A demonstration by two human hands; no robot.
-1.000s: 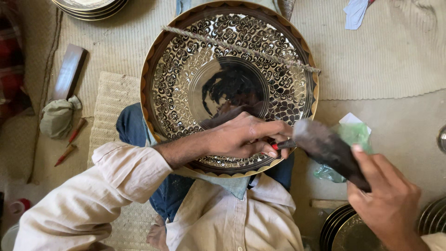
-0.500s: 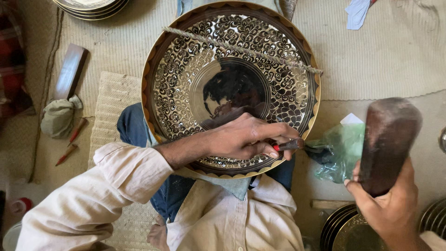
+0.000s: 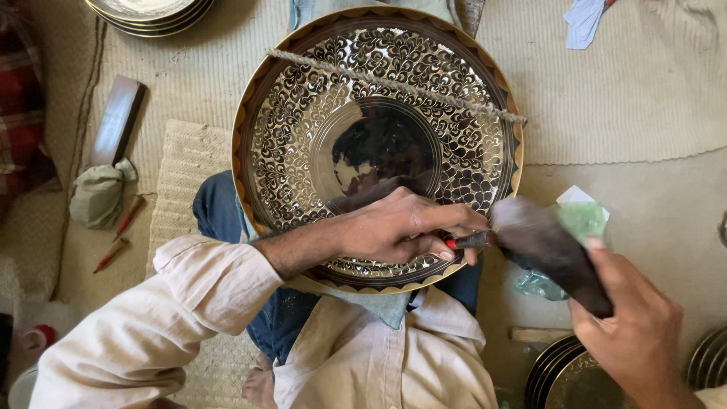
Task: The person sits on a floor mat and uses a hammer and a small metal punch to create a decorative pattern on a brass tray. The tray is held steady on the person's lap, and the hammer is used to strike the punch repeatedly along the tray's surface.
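Woven mat (image 3: 644,98) underneath — left hand (image 3: 401,227) grips chisel (image 3: 469,241), right hand (image 3: 636,333) clutches mallet (image 3: 549,250).

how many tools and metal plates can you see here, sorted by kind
Large engraved plate on the lap: 1
Punch with red tip, pinched in the left hand: 1
Dark wooden mallet in the right hand: 1
Plate stacks: 3 (top left, bottom right, right edge)
Red-tipped tools on the mat: 2
Wooden block: 1
Total: 9
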